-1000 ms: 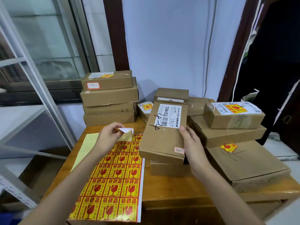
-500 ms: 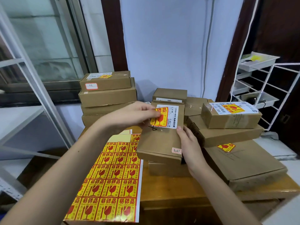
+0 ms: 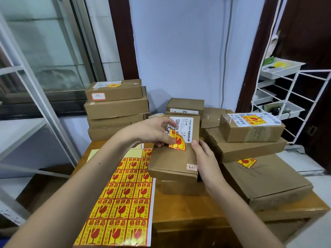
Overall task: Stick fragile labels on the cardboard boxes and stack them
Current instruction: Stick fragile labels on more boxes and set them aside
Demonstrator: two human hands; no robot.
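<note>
Fragile labels are lying as a sheet (image 3: 120, 201) on the table (image 3: 179, 212) at left, its lower edge cut off. Behind, a four-box stack (image 3: 116, 109) is standing. The left hand (image 3: 152, 131) is pinching one fragile label (image 3: 178, 141) onto the cardboard box (image 3: 172, 158), hiding part of its white "12V4A 48W" sticker; the right hand (image 3: 204, 158) is gripping the box's side. Labelled boxes (image 3: 250, 129) are crowding the right.

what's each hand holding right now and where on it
Left hand pinches the fragile label at its left edge, over the box top. Right hand grips that box along its right side.
</note>
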